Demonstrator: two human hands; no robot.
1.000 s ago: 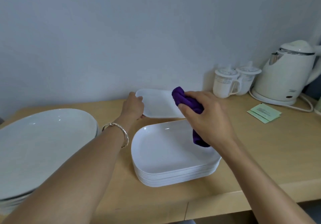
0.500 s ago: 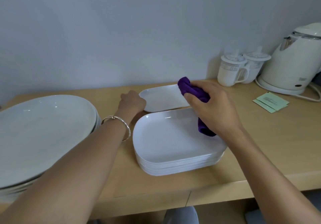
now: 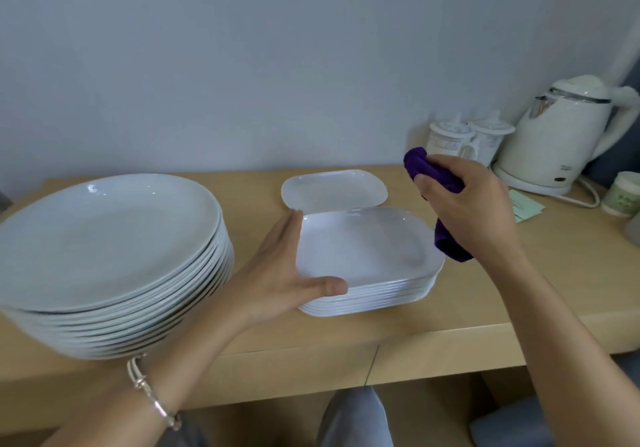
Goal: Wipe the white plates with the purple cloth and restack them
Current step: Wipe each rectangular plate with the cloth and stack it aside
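A stack of several white rectangular plates [image 3: 363,256] sits at the middle of the wooden table. One single white rectangular plate [image 3: 332,188] lies flat just behind the stack. My left hand [image 3: 280,270] is spread at the stack's left edge, fingers straight along the rim and the thumb resting on the front corner of the top plate. My right hand [image 3: 471,211] grips the bunched purple cloth [image 3: 450,245] just right of the stack, above the table; cloth sticks out above and below the fist.
A tall stack of large round white plates [image 3: 104,256] fills the left of the table [image 3: 519,290]. At the back right stand two lidded mugs [image 3: 460,141], a white kettle [image 3: 561,138] with its cord, green paper packets [image 3: 526,205] and a small cup [image 3: 623,193].
My left hand let go of the single rear plate and came forward to the stack's left edge, opening flat. My right hand moved the cloth off the stack to the right.
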